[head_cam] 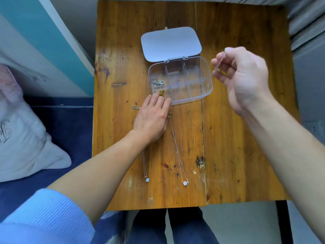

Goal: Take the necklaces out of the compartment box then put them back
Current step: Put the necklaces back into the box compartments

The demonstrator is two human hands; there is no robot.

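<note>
**One chain lifted, two laid out, two in the box**

At the near edge of the tabletop [237,155] two necklaces lie stretched lengthwise, pendants toward the person. The blue-pendant necklace [147,180] runs up under the left wrist. The flower-pendant necklace [185,182] lies just right of it, its clasp end beside the left hand [151,120]. To the right of these, bare wood reaches to the right edge, under the raised right forearm.

The left hand lies flat, its fingers [158,101] straight and together, tips touching the near-left corner of the compartment box [208,85]. A short bit of chain [136,107] shows just left of them. Just beyond the fingertips a gold chain [161,92] sits in the near-left compartment, and a silver chain [159,83] is bunched in the one behind it.

The right hand [244,80] hangs above the tabletop, right of the box. Its fingers [221,77] are curled and pinch a thin chain [219,61], blurred, which dangles clear of the box wall.

Beyond the box, its lid [170,43] lies folded open towards the far edge. Left of the tabletop stand a bed [70,124] and a pillow [26,138].
</note>
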